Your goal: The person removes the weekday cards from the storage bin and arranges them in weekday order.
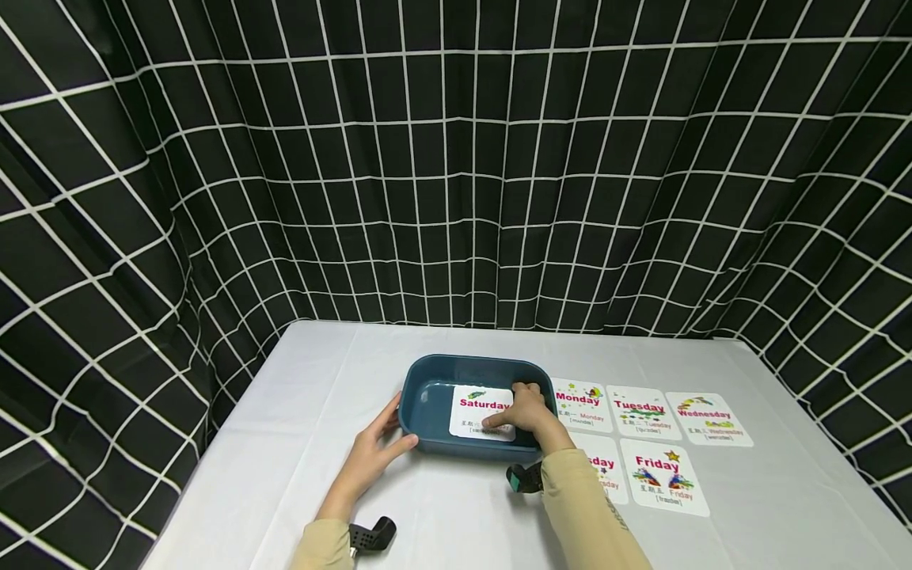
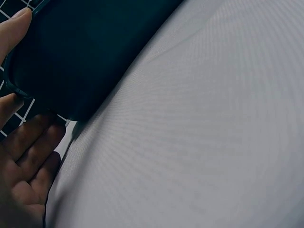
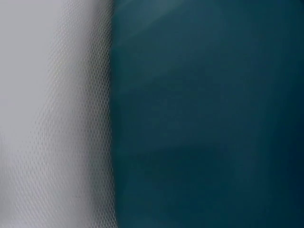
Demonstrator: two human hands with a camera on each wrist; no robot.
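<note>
A dark blue box [image 1: 435, 447] with rounded corners and no lid stands on the white tablecloth. My left hand [image 1: 369, 461] grips its left end, thumb by the front corner and fingers along the side; the left wrist view shows the thumb [image 2: 16, 28] on the rim. Inside the box is a white "Saturday" card [image 1: 470, 413]. My right hand [image 1: 530, 413] reaches in over the front right and pinches this card by its right side, thumb across its face, the other fingers partly hidden. Only box wall [image 3: 204, 114] and cloth show in the right wrist view.
Right of the box lie a Monday card [image 1: 586, 413], a Tuesday card [image 1: 644, 419] and a Wednesday card [image 1: 712, 423] in a row. Nearer me are a Friday card [image 1: 666, 479] and one partly covered by my right sleeve [image 1: 587, 507]. A black gridded curtain [image 1: 470, 198] surrounds the table.
</note>
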